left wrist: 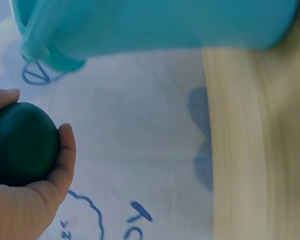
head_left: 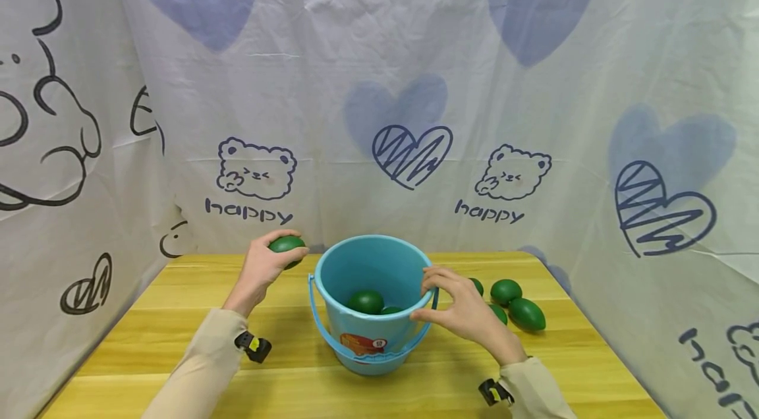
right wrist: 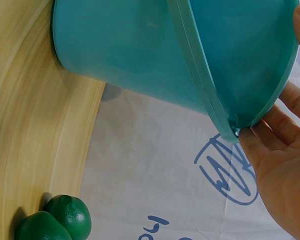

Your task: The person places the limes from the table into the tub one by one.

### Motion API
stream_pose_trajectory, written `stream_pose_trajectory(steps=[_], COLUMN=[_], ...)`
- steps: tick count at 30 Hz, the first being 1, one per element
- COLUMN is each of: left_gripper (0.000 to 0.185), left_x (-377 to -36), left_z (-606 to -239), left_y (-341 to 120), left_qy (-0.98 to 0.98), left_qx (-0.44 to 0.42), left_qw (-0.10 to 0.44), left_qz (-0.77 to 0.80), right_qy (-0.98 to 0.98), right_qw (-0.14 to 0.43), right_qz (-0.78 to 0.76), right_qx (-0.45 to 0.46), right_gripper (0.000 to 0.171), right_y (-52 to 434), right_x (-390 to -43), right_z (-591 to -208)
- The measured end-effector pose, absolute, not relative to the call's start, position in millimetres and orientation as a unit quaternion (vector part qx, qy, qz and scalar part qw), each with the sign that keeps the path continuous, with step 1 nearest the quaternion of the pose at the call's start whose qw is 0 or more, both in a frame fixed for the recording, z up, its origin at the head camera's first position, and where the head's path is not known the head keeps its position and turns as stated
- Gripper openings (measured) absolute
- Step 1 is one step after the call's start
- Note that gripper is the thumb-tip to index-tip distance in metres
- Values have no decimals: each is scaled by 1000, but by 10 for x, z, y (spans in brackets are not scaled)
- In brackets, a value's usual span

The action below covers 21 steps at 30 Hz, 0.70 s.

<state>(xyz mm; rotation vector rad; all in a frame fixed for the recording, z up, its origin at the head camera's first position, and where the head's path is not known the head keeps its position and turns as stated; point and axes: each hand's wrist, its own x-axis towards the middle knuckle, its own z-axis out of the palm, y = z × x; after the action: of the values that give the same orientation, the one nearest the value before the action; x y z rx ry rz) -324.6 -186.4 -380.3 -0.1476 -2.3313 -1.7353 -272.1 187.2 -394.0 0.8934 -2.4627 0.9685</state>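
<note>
In the head view a light blue bucket [head_left: 379, 333] stands upright on the table, its handle hanging down at the front. Inside it lie a lime [head_left: 365, 302] and part of another. My left hand [head_left: 269, 264] holds a dark green lime [left wrist: 25, 145] between thumb and fingers, raised to the left of the bucket and apart from it. On the bucket's right side my right hand [head_left: 459, 307] grips the rim [right wrist: 215, 100], with fingers and thumb spread along it. The bucket's lower inside is partly hidden by its front wall.
Several more limes [head_left: 526, 315] lie on the wooden table [head_left: 284, 379] to the right of the bucket, partly behind my right hand. A white printed cloth [head_left: 332, 30] hangs behind the table and along both sides.
</note>
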Motion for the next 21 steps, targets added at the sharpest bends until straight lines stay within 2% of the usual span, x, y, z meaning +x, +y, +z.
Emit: stream_pose_trajectory(steps=[6,13,21], left_gripper=[50,62,61], left_x=[-3152,-3050,-2996], left_z=[-3701,-3646,-3676], left_y=[-1720,-1554,-1378], left_qy=[-797,-806,-834], left_qx=[-106,-166,-250], left_qw=[114,130,160], left_qz=[-584,-553,-466], right_qy=[-868,-867,-868], right_qw=[175,176,172], right_qz=[342,340,339], right_qx=[316,318,319], right_gripper=[33,33,37], right_y=[1872,1875,1879], right_x=[-2720,-2719,-2730], right_z=[-3939,-3947,-3950])
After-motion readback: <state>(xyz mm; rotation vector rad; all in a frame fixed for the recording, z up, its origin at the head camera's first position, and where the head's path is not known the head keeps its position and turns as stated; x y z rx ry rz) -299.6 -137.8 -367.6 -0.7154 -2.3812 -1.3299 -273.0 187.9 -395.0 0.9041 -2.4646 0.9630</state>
